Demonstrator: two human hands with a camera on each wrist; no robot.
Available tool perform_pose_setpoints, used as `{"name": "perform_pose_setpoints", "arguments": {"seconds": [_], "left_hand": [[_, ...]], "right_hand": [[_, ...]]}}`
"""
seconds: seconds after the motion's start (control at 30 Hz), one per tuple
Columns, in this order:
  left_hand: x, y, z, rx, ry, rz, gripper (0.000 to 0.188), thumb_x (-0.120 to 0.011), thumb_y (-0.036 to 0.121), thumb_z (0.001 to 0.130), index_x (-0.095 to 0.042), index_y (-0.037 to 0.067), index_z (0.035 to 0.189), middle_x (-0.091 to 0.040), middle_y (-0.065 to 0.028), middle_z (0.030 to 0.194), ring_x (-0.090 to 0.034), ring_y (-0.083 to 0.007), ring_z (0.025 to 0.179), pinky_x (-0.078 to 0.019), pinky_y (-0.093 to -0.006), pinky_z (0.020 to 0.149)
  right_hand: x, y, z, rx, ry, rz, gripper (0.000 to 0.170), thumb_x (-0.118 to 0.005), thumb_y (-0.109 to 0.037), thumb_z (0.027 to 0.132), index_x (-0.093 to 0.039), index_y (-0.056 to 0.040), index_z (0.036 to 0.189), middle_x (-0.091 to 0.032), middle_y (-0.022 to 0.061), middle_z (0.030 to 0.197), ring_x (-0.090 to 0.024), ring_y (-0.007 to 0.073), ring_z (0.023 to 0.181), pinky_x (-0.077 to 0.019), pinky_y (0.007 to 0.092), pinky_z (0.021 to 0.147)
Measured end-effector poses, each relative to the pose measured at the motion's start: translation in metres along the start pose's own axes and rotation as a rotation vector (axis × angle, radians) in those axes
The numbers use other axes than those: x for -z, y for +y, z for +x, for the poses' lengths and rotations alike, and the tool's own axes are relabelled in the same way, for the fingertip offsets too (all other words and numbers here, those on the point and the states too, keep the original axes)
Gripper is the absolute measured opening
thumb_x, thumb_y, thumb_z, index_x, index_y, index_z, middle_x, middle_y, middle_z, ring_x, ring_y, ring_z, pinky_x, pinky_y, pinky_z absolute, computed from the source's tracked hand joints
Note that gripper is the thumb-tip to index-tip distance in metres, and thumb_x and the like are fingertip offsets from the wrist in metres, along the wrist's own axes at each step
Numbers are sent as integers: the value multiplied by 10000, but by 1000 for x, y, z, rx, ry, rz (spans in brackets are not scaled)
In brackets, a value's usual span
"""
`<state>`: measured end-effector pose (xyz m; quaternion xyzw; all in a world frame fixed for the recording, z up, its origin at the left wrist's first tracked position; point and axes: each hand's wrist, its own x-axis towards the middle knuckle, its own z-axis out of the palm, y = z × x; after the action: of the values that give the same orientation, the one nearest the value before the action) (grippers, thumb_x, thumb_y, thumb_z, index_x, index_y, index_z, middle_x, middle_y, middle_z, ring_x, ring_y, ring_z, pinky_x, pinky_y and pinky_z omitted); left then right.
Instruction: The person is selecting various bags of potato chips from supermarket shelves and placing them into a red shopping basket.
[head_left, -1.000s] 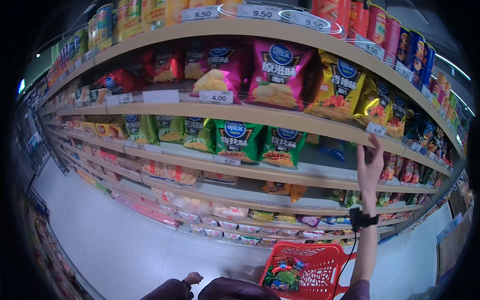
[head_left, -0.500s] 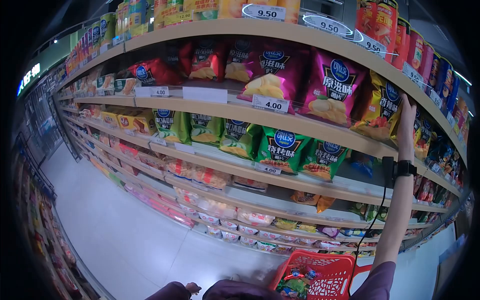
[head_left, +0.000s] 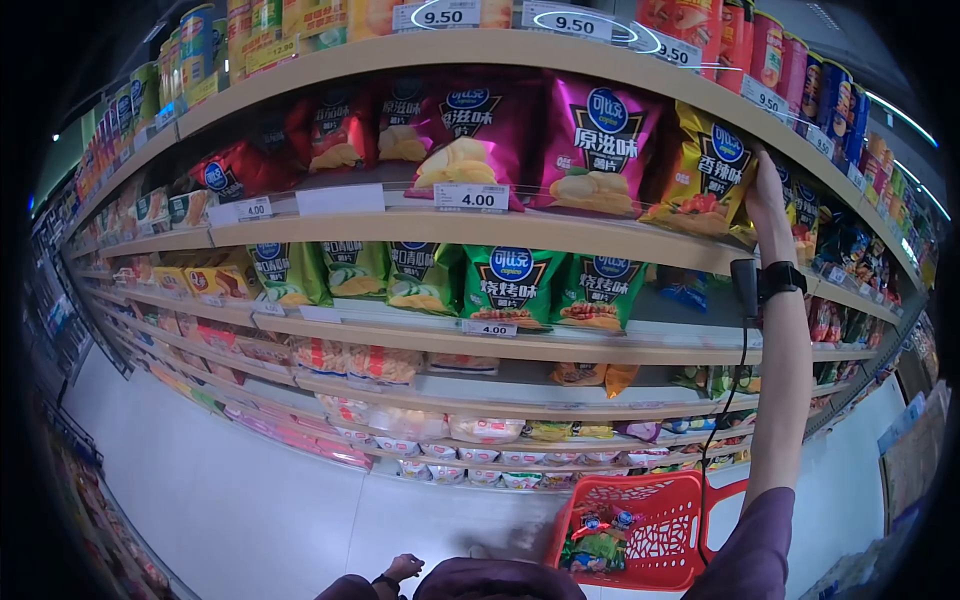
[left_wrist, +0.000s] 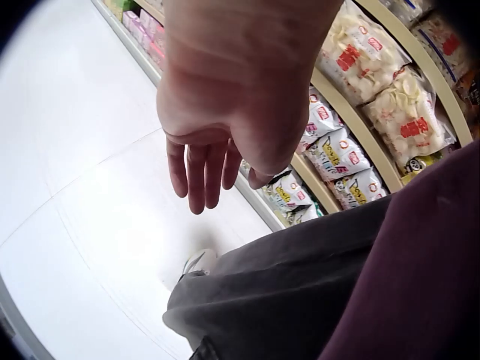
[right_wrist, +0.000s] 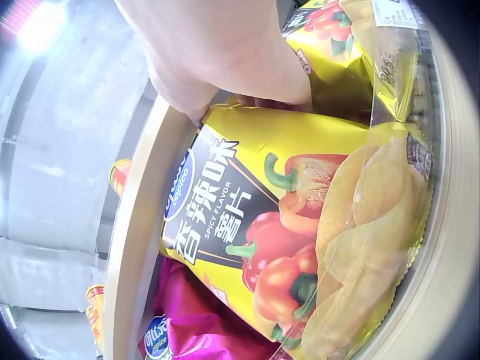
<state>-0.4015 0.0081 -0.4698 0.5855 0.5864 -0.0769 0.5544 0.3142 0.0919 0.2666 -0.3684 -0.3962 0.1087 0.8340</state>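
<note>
My right hand [head_left: 768, 205] reaches into the upper chip shelf and grips the side edge of a yellow bag of spicy potato chips [head_left: 702, 170]. In the right wrist view the fingers go behind the edge of the bag [right_wrist: 292, 217], which has red peppers printed on it; their tips are hidden. The bag stands upright behind a clear shelf lip. Down by my leg hangs my left hand [left_wrist: 225, 112], fingers loose and nothing in them.
Magenta chip bags [head_left: 600, 145] stand left of the yellow one. Green bags [head_left: 512, 285] fill part of the shelf below. A red basket [head_left: 640, 485] holding several snack packs is on the floor, lower right. A cable [head_left: 722, 420] hangs from the right wrist.
My right hand has risen from below the shelf edge to the side of the yellow chip bag and now grips it. The head view swung right, then back. The left hand still hangs low.
</note>
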Motion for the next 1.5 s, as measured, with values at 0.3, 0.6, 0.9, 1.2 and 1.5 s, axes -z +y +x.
{"name": "perform_pose_setpoints", "arguments": {"seconds": [0.3, 0.6, 0.9, 1.2, 1.5], "left_hand": [[7, 16, 3, -3, -35, 39, 410, -626, 340, 845, -626, -19, 1043, -709, -112, 874, -698, -186, 739, -554, -294, 665], [4, -23, -33, 191, -62, 125, 471, -661, 425, 787, -683, 24, 1033, -706, -126, 914, -692, -211, 799, -567, -315, 737], [-3, -30, -35, 203, -29, 115, 498, -663, 442, 768, -682, 24, 1037, -704, -133, 923, -691, -220, 812, -567, -316, 749], [7, -12, -21, 90, -35, -4, 406, -635, 338, 836, -636, -24, 1021, -710, -101, 841, -692, -161, 683, -536, -270, 600], [13, -12, -14, 71, -48, 72, 435, -648, 368, 827, -641, -11, 1041, -706, -111, 886, -687, -182, 757, -550, -293, 654]], "right_hand": [[2, 0, -16, 122, 46, -158, 288, -544, -170, 913, -584, 42, 1104, -639, 81, 1025, -600, 152, 915, -448, 272, 815], [6, 8, -42, 203, 145, -244, 180, -592, -174, 900, -631, -14, 973, -615, 14, 910, -540, 84, 819, -409, 233, 737], [7, 9, -50, 294, 165, -260, 172, -622, -182, 893, -604, -23, 957, -581, -5, 852, -512, 67, 780, -396, 210, 708], [-41, -12, -75, 1168, 73, -1314, 336, -611, -272, 888, -613, 11, 1069, -635, 164, 1007, -567, 325, 978, -422, 394, 887], [-61, 7, -67, 1135, -62, -1596, 803, -514, -614, 844, -396, -3, 1352, -497, 220, 1248, -418, 395, 1199, -277, 526, 1031]]}}
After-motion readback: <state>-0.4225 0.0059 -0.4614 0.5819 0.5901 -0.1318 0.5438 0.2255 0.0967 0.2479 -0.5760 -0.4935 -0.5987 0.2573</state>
